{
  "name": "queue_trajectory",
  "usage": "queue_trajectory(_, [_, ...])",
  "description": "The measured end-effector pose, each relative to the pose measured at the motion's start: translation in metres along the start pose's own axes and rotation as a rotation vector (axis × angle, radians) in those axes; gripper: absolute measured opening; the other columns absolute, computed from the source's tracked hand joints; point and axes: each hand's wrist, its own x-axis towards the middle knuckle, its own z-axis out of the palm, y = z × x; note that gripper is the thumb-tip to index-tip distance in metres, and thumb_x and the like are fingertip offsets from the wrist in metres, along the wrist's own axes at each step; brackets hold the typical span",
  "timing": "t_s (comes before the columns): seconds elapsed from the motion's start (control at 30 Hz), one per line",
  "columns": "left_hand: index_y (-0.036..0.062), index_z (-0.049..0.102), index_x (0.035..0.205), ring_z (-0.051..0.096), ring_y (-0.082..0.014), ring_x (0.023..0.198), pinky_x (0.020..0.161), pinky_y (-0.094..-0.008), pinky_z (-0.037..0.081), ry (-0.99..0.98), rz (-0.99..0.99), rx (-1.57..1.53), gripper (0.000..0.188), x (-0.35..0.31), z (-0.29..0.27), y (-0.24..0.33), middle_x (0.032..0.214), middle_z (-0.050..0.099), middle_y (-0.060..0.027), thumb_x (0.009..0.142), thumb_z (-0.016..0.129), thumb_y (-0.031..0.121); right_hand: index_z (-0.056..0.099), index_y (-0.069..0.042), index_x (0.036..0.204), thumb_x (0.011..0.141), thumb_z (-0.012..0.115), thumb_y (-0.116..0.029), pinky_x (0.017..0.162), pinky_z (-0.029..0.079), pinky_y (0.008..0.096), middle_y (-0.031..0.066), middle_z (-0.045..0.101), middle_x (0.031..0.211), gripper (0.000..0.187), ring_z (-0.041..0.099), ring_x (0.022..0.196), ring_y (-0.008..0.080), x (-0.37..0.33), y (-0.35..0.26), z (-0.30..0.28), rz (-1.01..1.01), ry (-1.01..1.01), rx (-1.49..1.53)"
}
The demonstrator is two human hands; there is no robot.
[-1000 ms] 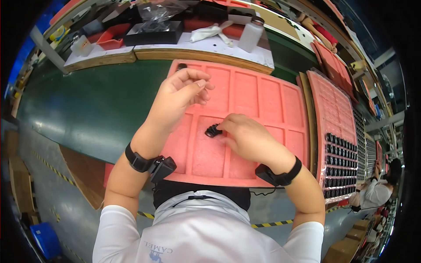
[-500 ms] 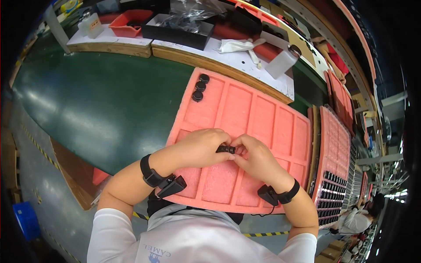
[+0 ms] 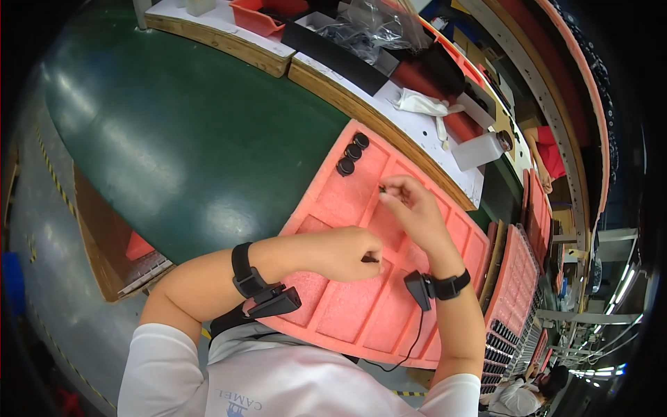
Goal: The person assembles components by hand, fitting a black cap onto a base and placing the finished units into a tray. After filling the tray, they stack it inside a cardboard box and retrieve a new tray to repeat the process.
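Observation:
My left hand point(image 3: 351, 255) is closed in a loose fist above the middle of a pink foam tray point(image 3: 316, 201). A dark bit of a black part point(image 3: 371, 258) shows between its fingers; the rest is hidden. Farther off and to the right, my right hand point(image 3: 415, 208) pinches a small dark piece point(image 3: 383, 189) between thumb and fingers, over the tray's far compartments. It is too small to name. Three black round parts point(image 3: 353, 154) stand in a row in the tray's far left compartment. Both wrists wear black straps with small devices.
Behind the tray runs a white, wood-edged shelf point(image 3: 340, 87) with a red bin point(image 3: 267, 15), clear plastic bags point(image 3: 379, 31), a white glove point(image 3: 424, 104) and a white bottle point(image 3: 479, 151). At right, another pink tray point(image 3: 511, 278) stands near rows of black parts point(image 3: 500, 347). A co-worker's arm point(image 3: 542, 160) shows beyond.
My hands were together on a black ribbed cylindrical part; now they are apart. The right hand has moved away and farther off with a small dark piece. The whole view has turned.

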Motion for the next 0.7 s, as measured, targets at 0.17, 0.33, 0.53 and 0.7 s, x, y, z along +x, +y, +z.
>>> queue_trajectory(0.17, [-0.0023, 0.057, 0.080, 0.058, -0.0194, 0.066, 0.062, -0.0337, 0.047, 0.047, 0.129, -0.165, 0.012, 0.002, 0.008, -0.015, 0.071, 0.061, -0.0103, 0.085, 0.053, 0.008, 0.060, 0.000, 0.098, 0.084, 0.065, -0.009, 0.067, 0.046, 0.0263, 0.0046, 0.059, 0.086, 0.017, 0.057, 0.078, 0.0112, 0.048, -0.006, 0.037, -0.185, 0.019, -0.551])
queue_trajectory(0.33, [-0.0001, 0.053, 0.076, 0.056, -0.0136, 0.067, 0.063, -0.0306, 0.045, 0.018, 0.055, -0.089, 0.018, 0.005, 0.001, -0.003, 0.069, 0.057, -0.0086, 0.089, 0.054, 0.012, 0.060, 0.000, 0.097, 0.082, 0.066, -0.007, 0.068, 0.047, 0.0277, 0.0075, 0.057, 0.083, 0.017, 0.059, 0.077, 0.0169, 0.055, 0.002, 0.042, -0.416, 0.080, -0.812])
queue_trajectory(0.53, [0.0042, 0.055, 0.080, 0.053, -0.0064, 0.073, 0.065, -0.0263, 0.044, 0.244, 0.062, -0.418, 0.016, -0.005, -0.007, -0.003, 0.075, 0.056, -0.0015, 0.092, 0.057, 0.014, 0.059, 0.000, 0.099, 0.083, 0.063, -0.004, 0.074, 0.046, 0.0293, 0.0102, 0.056, 0.091, 0.017, 0.058, 0.083, 0.0189, -0.012, -0.011, 0.022, -0.323, 0.187, -0.324])
queue_trajectory(0.7, [0.0036, 0.060, 0.093, 0.051, -0.0057, 0.070, 0.064, -0.0236, 0.043, 0.541, 0.125, -0.646, 0.009, 0.005, 0.002, -0.003, 0.078, 0.054, 0.0023, 0.090, 0.061, 0.012, 0.057, -0.001, 0.104, 0.080, 0.065, 0.001, 0.074, 0.047, 0.0303, 0.0105, 0.055, 0.097, 0.025, 0.056, 0.084, 0.0221, -0.068, -0.013, 0.016, -0.435, 0.330, -0.185])
